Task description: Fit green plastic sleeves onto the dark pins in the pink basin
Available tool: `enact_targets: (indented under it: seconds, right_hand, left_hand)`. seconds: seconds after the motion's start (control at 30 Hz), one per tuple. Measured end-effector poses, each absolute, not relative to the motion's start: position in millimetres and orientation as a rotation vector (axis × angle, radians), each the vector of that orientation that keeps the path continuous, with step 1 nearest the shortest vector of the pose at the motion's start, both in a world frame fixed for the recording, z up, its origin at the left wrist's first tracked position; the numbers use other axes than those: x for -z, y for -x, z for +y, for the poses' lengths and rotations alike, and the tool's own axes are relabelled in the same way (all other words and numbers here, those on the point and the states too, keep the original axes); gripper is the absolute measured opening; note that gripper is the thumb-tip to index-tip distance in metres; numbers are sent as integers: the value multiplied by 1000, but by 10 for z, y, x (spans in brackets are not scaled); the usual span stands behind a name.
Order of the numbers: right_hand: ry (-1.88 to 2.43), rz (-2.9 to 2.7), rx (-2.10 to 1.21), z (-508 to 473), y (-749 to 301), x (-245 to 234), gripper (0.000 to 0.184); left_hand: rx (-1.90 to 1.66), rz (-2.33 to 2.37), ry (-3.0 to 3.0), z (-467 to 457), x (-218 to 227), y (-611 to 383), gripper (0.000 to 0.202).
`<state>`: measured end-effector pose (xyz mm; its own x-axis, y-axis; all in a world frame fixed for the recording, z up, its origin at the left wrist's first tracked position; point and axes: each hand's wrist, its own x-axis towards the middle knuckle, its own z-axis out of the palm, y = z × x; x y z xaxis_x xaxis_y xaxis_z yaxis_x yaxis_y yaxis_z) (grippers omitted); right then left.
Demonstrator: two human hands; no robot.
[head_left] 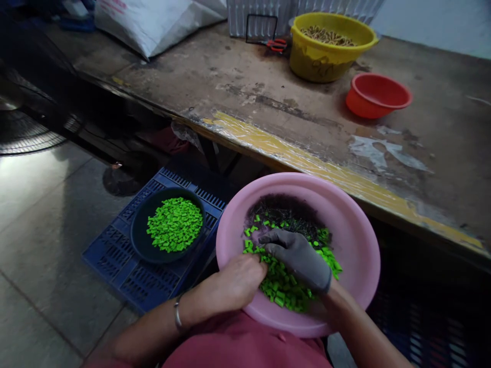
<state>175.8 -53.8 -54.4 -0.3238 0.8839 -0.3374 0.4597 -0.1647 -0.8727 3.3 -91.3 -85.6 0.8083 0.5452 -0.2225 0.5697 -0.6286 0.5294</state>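
Note:
A wide pink basin sits in front of my body, holding many small bright green plastic pieces and a patch of dark, stringy scrap. My left hand is bare, with a bracelet at the wrist. It is closed at the basin's near left side, and its fingertips are hidden. My right hand wears a grey glove and reaches over the green pieces. Its fingers are bent and pressed together close to the left hand; whatever lies between them is hidden.
Left of the basin, a dark bowl of green pieces rests on a blue crate. On the worn table stand a yellow tub, a red bowl, red-handled scissors and a white sack. A fan stands far left.

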Motion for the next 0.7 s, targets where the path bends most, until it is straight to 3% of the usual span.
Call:
enact_targets:
  seconds: [0.2, 0.47, 0.7]
  right_hand:
    - [1551, -1541, -1507, -541, -1776, 492, 19]
    - [1526, -1675, -1349, -558, -1757, 529, 20]
    - [1508, -1661, -1242, -631, -1810, 476, 19]
  left_hand:
    - [117, 737, -2350, -820, 869, -13, 21]
    - [-87, 679, -2337, -866, 1040, 10, 25]
    - [-487, 885, -1416, -568, 784, 53, 3]
